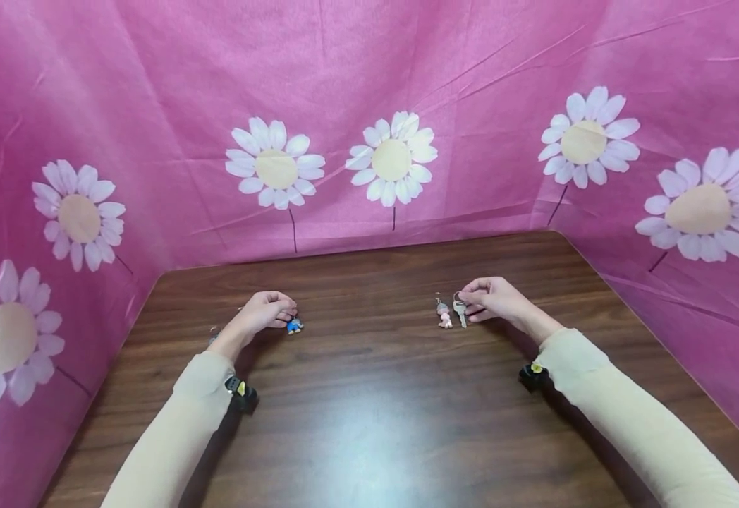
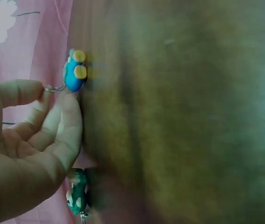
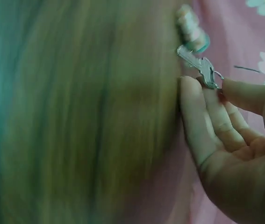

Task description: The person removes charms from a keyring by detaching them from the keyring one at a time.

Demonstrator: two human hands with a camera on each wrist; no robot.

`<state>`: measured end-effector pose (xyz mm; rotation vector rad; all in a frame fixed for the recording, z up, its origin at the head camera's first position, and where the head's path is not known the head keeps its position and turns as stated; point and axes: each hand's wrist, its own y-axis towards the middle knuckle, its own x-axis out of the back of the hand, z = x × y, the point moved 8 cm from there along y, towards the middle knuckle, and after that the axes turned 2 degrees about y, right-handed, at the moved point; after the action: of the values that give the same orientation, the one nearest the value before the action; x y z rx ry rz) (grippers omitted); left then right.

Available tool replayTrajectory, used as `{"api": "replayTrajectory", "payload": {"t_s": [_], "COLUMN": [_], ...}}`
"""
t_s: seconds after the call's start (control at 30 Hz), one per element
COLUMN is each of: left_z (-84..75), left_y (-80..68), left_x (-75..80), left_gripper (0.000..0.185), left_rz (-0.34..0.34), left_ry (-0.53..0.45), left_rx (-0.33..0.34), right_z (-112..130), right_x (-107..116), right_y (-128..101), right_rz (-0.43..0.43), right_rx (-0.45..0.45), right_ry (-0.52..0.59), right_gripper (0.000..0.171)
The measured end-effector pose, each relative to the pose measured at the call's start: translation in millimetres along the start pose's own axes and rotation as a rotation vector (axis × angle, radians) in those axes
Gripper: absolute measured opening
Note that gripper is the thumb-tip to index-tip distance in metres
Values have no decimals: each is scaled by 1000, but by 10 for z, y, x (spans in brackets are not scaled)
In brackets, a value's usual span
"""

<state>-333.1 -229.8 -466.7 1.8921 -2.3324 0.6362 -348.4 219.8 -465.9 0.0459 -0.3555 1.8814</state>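
Fig.: my left hand (image 1: pixel 266 313), centre-left of head view, pinches the ring of a blue charm (image 1: pixel 294 326) lying on the worktop (image 1: pixel 369 423). My right hand (image 1: pixel 495 299), centre-right, pinches a silver key (image 1: pixel 460 311); its pink charm (image 1: pixel 444 315) lies just left of it. Both look light, small & rigid, prob. slippery metal, so best held at ring/key head. A green charm (image 2: pixel 77 196) sits by the left palm, lower left of wrist view. Pink flowered cloth (image 1: pixel 369 106) walls 3 sides; nothing blocks either hand.
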Motion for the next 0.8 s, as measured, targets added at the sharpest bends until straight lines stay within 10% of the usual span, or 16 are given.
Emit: {"api": "replayTrajectory", "payload": {"t_s": [0.2, 0.43, 0.8], "left_z": [-16, -126, -63], "left_y": [65, 97, 101], "left_x": [3, -20, -23], "left_gripper": [24, 23, 21], "left_rz": [-47, -116, -142], "left_ry": [102, 294, 285], "left_rx": [60, 58, 90], "right_z": [-35, -42, -78], "right_x": [118, 116, 118], "right_y": [120, 227, 216], "right_rz": [14, 4, 0], "right_rx": [3, -23, -46], "right_ry": [-259, -269, -245], "right_gripper": [25, 23, 26]}}
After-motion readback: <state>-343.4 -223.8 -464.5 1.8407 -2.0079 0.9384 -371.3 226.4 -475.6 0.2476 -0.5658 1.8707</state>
